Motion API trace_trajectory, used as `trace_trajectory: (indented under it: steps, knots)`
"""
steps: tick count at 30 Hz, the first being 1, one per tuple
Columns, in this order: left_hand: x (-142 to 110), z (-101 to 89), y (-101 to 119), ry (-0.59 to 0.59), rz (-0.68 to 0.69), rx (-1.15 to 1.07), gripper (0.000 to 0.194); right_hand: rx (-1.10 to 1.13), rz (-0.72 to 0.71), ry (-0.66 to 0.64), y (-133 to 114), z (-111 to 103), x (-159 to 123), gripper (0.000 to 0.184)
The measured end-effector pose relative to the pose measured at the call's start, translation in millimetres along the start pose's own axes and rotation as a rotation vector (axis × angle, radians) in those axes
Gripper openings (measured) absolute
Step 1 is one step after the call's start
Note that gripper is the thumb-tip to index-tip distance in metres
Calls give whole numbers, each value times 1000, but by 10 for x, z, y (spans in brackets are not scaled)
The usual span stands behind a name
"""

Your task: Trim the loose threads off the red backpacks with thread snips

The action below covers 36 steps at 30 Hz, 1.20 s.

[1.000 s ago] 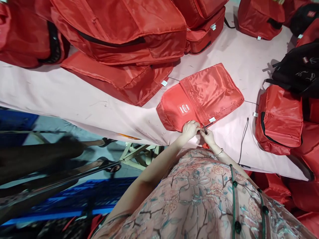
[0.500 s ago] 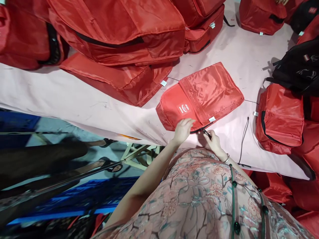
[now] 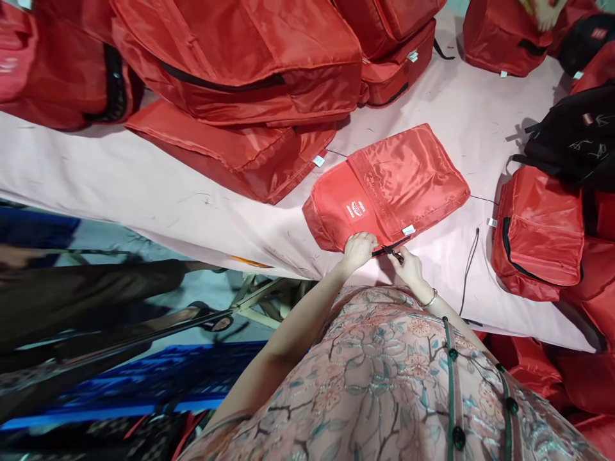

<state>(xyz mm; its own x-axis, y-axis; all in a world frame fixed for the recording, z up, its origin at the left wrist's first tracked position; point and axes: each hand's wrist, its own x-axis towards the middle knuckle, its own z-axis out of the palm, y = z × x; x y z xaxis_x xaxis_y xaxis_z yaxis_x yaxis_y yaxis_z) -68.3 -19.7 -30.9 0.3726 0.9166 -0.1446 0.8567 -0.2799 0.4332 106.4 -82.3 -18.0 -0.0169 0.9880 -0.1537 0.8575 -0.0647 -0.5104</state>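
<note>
A flat red bag (image 3: 408,173) lies on the table, with white print, a white tag and a black zipper along its near edge. My left hand (image 3: 359,251) is closed on that near edge beside the zipper, its fingers over the fabric. In my right hand (image 3: 408,267) is a small black tool (image 3: 394,254) that looks like thread snips. Its tip lies against the zipper edge, close to my left fingertips. Whether its blades are apart is too small to tell.
Red bags (image 3: 240,57) are piled at the back left. More red bags (image 3: 542,224) and a black bag (image 3: 581,131) stand at the right. A black cord (image 3: 469,269) lies on the pink-covered table (image 3: 269,234). Another person's hand (image 3: 545,13) shows top right; a blue crate (image 3: 158,371) stands below left.
My left hand has come down from above the bag and closed on its near edge. My right hand has shifted slightly left, bringing the black tool to the zipper.
</note>
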Motion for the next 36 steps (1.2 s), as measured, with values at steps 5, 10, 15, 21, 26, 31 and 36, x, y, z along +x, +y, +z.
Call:
trace_trajectory:
  steps: [5,10,15,21,26,31,36]
  knots:
    - [8,16,66,1,-95,-37,20,-22,-18,-41,-79,-69,36,29]
    - [14,9,62,-1,-96,-66,19,-120,-24,-126,-176,-157,93,29]
    - [-3,-14,71,-22,-110,-85,17,-255,-53,-207,-281,-245,139,31]
    - [11,-29,101,-16,-106,-113,16,-294,-64,-239,-308,-284,189,30]
    - [-8,-131,65,101,-164,-393,17,-113,-66,-169,-178,-202,191,23]
    - [-505,-379,-460,-120,-71,-664,29,273,-31,-60,0,-77,121,30]
    - [-918,-547,-1121,-163,-466,-307,29,559,-19,-32,12,109,231,32]
